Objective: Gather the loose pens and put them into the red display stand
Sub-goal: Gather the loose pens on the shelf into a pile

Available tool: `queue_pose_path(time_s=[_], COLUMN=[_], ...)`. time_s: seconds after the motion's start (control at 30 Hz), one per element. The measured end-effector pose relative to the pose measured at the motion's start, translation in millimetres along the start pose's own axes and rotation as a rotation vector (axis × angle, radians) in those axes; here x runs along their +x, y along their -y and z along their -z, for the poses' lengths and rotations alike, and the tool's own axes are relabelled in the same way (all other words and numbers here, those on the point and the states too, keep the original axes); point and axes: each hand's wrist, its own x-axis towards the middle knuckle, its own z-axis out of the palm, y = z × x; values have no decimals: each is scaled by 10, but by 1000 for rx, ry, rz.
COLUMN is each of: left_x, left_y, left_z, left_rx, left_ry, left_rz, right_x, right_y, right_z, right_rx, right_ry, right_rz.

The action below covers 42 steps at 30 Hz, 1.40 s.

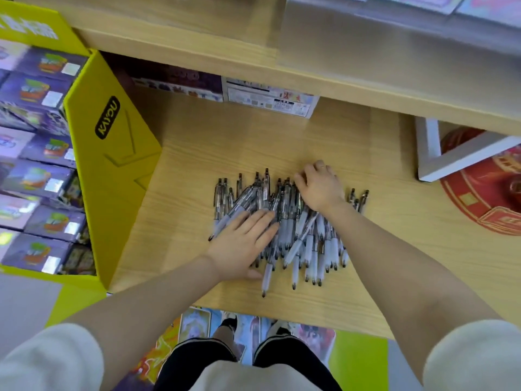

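Observation:
A heap of several clear pens (304, 238) with white grips and dark tips lies on the wooden shelf (197, 170), tips pointing toward me. My left hand (242, 244) lies flat with straight fingers on the heap's left side. My right hand (320, 187) rests on the far right part of the heap, its fingers curled down into the pens. A red round stand (485, 198) shows at the right edge, partly hidden behind a white frame.
A yellow cardboard display (112, 153) full of purple boxes stands at the left. A white frame (451, 159) sits at the right. Printed boxes (270, 97) line the back under an upper wooden shelf (282, 66). Bare wood lies between the heap and the back boxes.

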Motion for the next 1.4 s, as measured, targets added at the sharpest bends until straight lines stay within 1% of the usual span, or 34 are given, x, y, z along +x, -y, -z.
queue_pose_path(time_s=[0.03,0.07,0.13,0.17,0.27,0.33,0.43,0.5,0.53,0.57,0.6,0.67,0.7,0.77,0.87,0.93,1.0,1.07,1.13,1.2,1.3,1.4], left_x=[1,-9,-54,-73,-42,14,114,153,170,167,163,193,218,272,350,405,459,439,336,176,-6,-2], left_y=[4,1,-50,-92,-230,-281,-260,-228,-230,-242,-275,-404,-466,-557,-535,-504,-463,-447,-430,-388,-254,-196], left_z=[9,17,-9,-32,-40,-34,32,139,155,149,125,84,61,-9,-37,2,-7,-4,-29,-82,-212,-272], left_rx=[10,23,40,47,29,33,69,135,165,196,178,124,117,115,182,229,188,166,161,172,176,170], left_ry=[-19,1,79,105,110,87,65,88,59,63,55,109,110,91,18,7,-71,-108,-76,-39,-50,-68], left_rz=[-10,-46,-144,-163,-111,-62,-35,-14,-27,-79,-136,-157,-152,-133,-73,-62,-113,-161,-144,-85,13,17], right_x=[-33,-69,-122,-127,-78,-33,-44,-106,-140,-168,-187,-187,-169,-133,-118,-130,-155,-179,-163,-108,0,36], right_y=[6,11,-11,-39,-158,-210,-246,-232,-232,-243,-271,-381,-457,-594,-642,-590,-538,-501,-452,-359,-133,60], right_z=[-17,-34,-60,-52,40,71,46,0,-21,-30,-18,29,48,68,68,64,34,3,23,90,138,89], right_rx=[1,1,-1,9,69,63,53,35,17,-3,-16,-14,-1,39,72,87,107,114,145,189,234,209], right_ry=[-1,0,-22,-38,-34,-9,31,50,45,23,-16,-90,-94,-42,21,34,34,31,26,46,123,164], right_rz=[-1,-3,11,14,-14,-4,76,125,141,147,139,90,64,47,112,156,174,179,168,190,288,320])
